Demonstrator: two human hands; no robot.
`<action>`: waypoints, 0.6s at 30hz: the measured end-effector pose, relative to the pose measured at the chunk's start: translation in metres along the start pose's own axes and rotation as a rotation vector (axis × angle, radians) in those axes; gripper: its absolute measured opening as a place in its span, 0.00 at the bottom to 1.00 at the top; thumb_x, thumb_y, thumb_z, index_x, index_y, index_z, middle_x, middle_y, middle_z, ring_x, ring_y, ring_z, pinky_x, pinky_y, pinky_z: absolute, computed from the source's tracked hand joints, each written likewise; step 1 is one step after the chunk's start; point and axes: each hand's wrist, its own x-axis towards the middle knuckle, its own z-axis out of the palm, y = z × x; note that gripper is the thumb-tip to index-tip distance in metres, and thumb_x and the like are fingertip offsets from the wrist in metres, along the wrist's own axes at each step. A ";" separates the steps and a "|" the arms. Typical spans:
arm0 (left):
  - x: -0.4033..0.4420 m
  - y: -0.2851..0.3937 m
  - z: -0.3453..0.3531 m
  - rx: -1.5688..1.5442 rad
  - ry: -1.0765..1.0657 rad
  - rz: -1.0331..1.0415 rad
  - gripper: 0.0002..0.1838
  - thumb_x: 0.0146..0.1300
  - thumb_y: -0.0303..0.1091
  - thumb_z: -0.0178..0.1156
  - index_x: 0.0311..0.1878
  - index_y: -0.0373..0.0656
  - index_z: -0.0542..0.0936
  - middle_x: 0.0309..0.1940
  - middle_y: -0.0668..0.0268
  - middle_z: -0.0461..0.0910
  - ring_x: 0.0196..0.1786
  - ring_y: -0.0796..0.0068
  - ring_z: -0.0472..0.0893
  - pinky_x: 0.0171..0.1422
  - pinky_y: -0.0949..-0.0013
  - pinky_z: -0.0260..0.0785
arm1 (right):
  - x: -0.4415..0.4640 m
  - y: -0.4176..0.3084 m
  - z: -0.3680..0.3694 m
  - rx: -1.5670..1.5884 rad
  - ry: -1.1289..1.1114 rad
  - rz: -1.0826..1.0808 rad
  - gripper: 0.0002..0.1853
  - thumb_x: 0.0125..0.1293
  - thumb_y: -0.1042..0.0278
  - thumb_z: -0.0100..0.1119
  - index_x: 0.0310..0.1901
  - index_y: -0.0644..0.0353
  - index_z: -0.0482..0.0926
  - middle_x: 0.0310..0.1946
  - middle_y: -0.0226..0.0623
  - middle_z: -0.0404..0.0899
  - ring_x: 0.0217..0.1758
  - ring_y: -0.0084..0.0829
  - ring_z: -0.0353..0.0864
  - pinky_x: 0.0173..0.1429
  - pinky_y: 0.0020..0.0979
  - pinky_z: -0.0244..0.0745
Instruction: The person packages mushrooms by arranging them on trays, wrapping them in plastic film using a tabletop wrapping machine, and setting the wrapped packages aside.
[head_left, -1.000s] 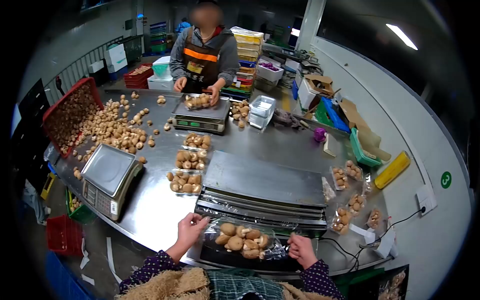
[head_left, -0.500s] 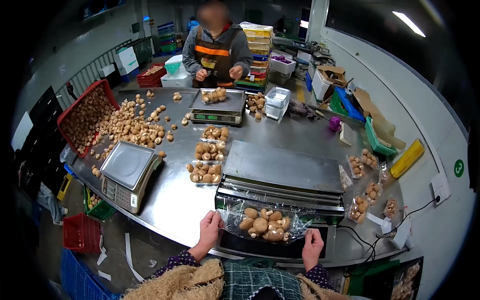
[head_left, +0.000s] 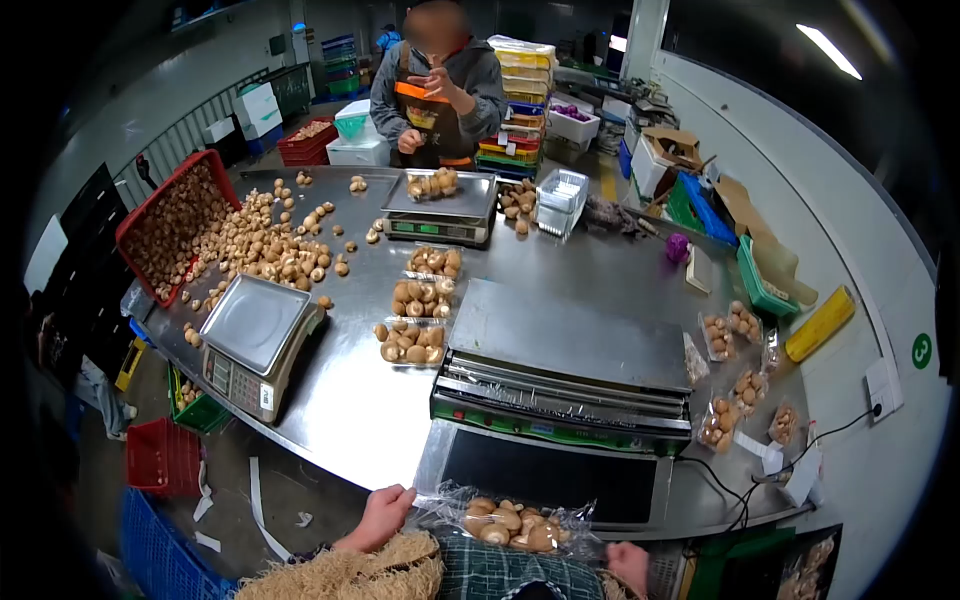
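A pack of brown mushrooms (head_left: 515, 527) in loose clear plastic film (head_left: 445, 512) is held close to my body, just over the table's front edge. My left hand (head_left: 385, 515) is closed, pinching the film's left edge. At the right end of the film, my right hand (head_left: 628, 565) is also closed on the edge, slightly blurred and low in the view. Directly beyond the pack lies the film-wrapping machine (head_left: 560, 405) with its black front plate (head_left: 545, 475).
Three trays of mushrooms (head_left: 422, 298) stand left of the machine. A scale (head_left: 260, 325) and a heap of loose mushrooms (head_left: 265, 245) occupy the left. Wrapped packs (head_left: 720, 420) lie right, near a cable (head_left: 745, 495). Across the table, a person (head_left: 435, 95) stands behind another scale (head_left: 440, 205).
Both my hands have drawn the film and mushroom pack toward my body, off the machine's front. The person opposite has raised one hand toward the chest.
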 end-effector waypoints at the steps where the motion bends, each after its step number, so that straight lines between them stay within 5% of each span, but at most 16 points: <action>1: 0.023 -0.027 0.006 0.242 -0.076 -0.031 0.14 0.70 0.36 0.54 0.37 0.34 0.81 0.21 0.68 0.76 0.25 0.78 0.74 0.30 0.70 0.68 | 0.006 0.014 0.021 -0.197 -0.198 0.139 0.17 0.59 0.53 0.62 0.27 0.62 0.82 0.20 0.44 0.79 0.24 0.37 0.80 0.35 0.39 0.74; 3: 0.039 -0.068 0.038 0.463 -0.167 0.235 0.08 0.64 0.31 0.56 0.38 0.38 0.81 0.32 0.57 0.82 0.32 0.65 0.79 0.41 0.62 0.73 | 0.029 0.039 0.053 -0.168 -0.661 -0.082 0.16 0.55 0.50 0.60 0.35 0.54 0.84 0.32 0.45 0.83 0.35 0.43 0.83 0.42 0.41 0.76; 5: 0.038 -0.058 0.076 0.320 -0.308 0.357 0.07 0.62 0.32 0.58 0.37 0.38 0.80 0.33 0.57 0.81 0.34 0.64 0.79 0.41 0.62 0.73 | 0.017 0.011 0.097 -0.177 -0.494 -0.004 0.18 0.54 0.49 0.61 0.37 0.56 0.83 0.34 0.48 0.82 0.37 0.44 0.83 0.42 0.41 0.76; 8: 0.032 -0.016 0.121 0.138 -0.374 0.529 0.07 0.59 0.32 0.61 0.37 0.38 0.80 0.34 0.57 0.80 0.35 0.62 0.79 0.42 0.63 0.73 | 0.027 -0.023 0.129 0.057 -0.558 -0.125 0.18 0.57 0.50 0.59 0.39 0.57 0.82 0.36 0.47 0.82 0.39 0.42 0.83 0.44 0.40 0.76; 15: 0.027 0.107 0.141 -0.014 0.047 1.312 0.12 0.53 0.34 0.68 0.35 0.39 0.77 0.37 0.57 0.76 0.39 0.59 0.79 0.42 0.65 0.73 | 0.031 -0.117 0.104 0.765 -0.811 -0.190 0.19 0.62 0.53 0.56 0.44 0.61 0.81 0.41 0.45 0.81 0.42 0.38 0.82 0.47 0.38 0.77; 17: 0.035 0.123 0.130 0.063 -0.337 1.492 0.10 0.58 0.33 0.64 0.38 0.37 0.78 0.41 0.58 0.77 0.45 0.60 0.78 0.47 0.65 0.72 | 0.031 -0.138 0.089 0.892 -0.885 -0.236 0.19 0.64 0.53 0.54 0.45 0.62 0.80 0.43 0.44 0.81 0.43 0.37 0.82 0.48 0.37 0.77; 18: 0.038 0.129 0.126 0.022 -0.612 1.396 0.10 0.61 0.34 0.62 0.40 0.37 0.78 0.45 0.58 0.77 0.49 0.60 0.78 0.51 0.64 0.72 | 0.031 -0.149 0.085 0.929 -0.916 -0.266 0.19 0.65 0.54 0.54 0.46 0.62 0.80 0.44 0.44 0.81 0.43 0.36 0.82 0.48 0.37 0.77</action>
